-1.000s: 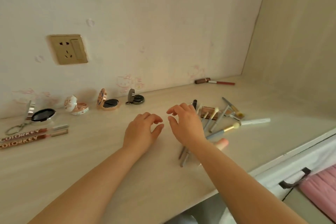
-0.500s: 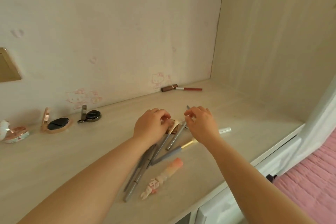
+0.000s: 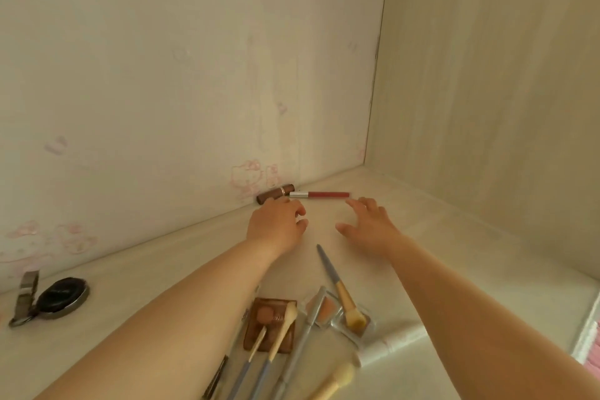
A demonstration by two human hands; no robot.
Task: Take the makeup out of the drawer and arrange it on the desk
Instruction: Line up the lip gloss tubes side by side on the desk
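Reaching toward the back wall, both hands hover over the desk (image 3: 422,237) with nothing in them. Left hand (image 3: 276,224) has its fingers loosely curled, its knuckles covering the near end of the brown lipstick tube (image 3: 276,193), so whether they touch is hard to say. Right hand (image 3: 370,224) is spread, palm down, fingertips just short of the red lip gloss wand (image 3: 324,194), which lies against the wall end to end with the tube.

Down front, the makeup pile is partly cut off by the bottom edge and by the left forearm. Counted: one brown eyeshadow palette (image 3: 259,315), with two small pale-tipped brushes (image 3: 282,325) lying across it; one clear blush compact (image 3: 328,307) with a fluffy brush (image 3: 344,299) resting on it, grey handle pointing away; one long grey stick (image 3: 305,331); one more brush head (image 3: 341,377) at the bottom edge; one dark pencil (image 3: 217,380), mostly hidden; one white tube (image 3: 396,344), glare washing out its detail.

Far left, one open dark compact (image 3: 61,297), its upright lid half out of view.
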